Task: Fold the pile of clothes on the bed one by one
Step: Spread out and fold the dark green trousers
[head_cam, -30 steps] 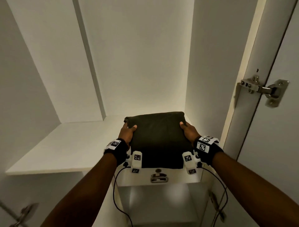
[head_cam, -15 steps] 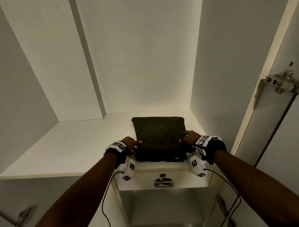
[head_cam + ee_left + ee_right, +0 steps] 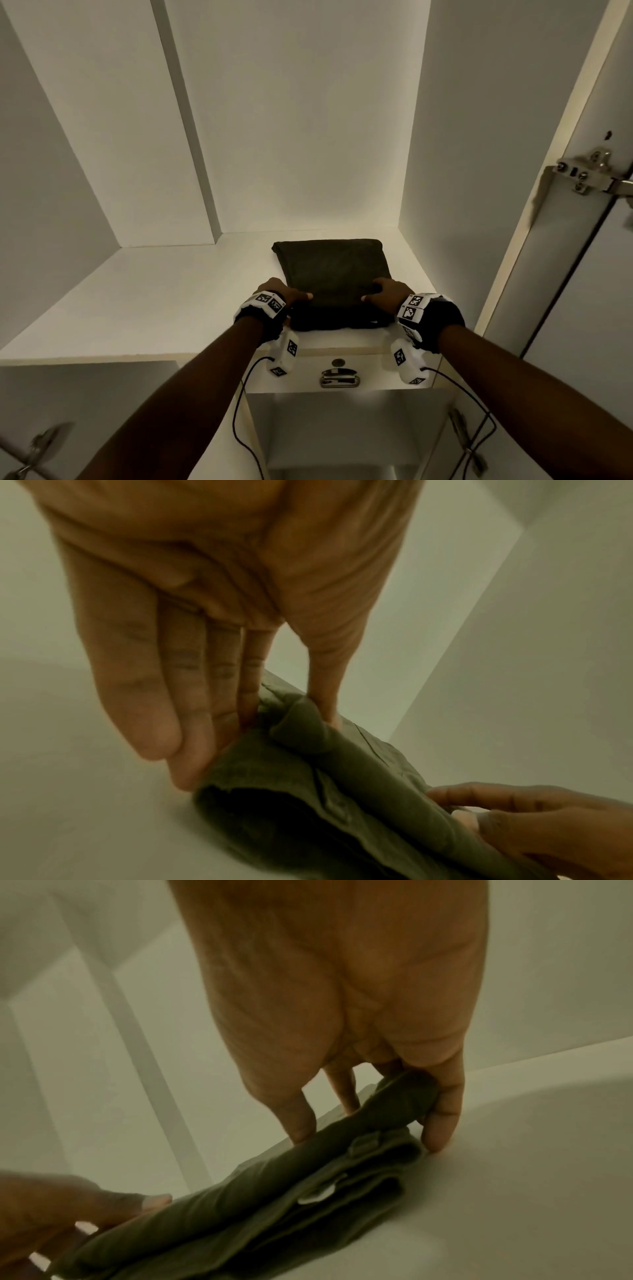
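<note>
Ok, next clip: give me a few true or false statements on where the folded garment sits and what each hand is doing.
1. The folded dark garment lies on the white wardrobe shelf. True.
2. The left hand hangs free of the garment. False: it holds the garment's left edge.
3. The right hand has a grip on the garment's right edge. True.
4. The garment sits against the shelf's left wall. False: it lies toward the right side.

Both arms extended forward; left hand (image 3: 279,294) and right hand (image 3: 388,295) fingers pinching, thumbs on top.
</note>
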